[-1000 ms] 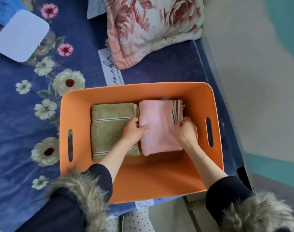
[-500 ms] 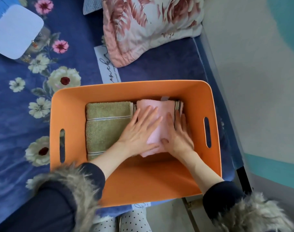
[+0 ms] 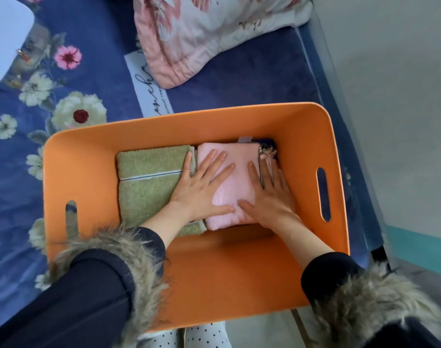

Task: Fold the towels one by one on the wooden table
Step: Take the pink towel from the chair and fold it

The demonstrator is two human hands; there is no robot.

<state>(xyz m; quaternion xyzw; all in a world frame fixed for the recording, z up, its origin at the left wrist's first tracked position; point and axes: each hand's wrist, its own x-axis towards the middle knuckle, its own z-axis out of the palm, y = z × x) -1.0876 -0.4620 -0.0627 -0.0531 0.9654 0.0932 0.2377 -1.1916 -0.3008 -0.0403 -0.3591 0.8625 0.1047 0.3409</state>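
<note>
Striped towel [image 3: 266, 152] mostly hidden under pink towel [image 3: 235, 172], right hand [image 3: 271, 194].

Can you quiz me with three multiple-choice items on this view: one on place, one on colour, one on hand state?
1. Where is the pink towel?
A. on the pillow
B. in the orange basket, right of the green towel
C. on the floor

2. What colour is the basket?
A. blue
B. white
C. orange

3. How are the hands?
A. both flat on the pink towel
B. both gripping the basket's handles
C. both out of view

Answers: B, the towels lie side by side inside the basket; C, its walls are orange; A, the left hand and right hand press with straight fingers.
</note>
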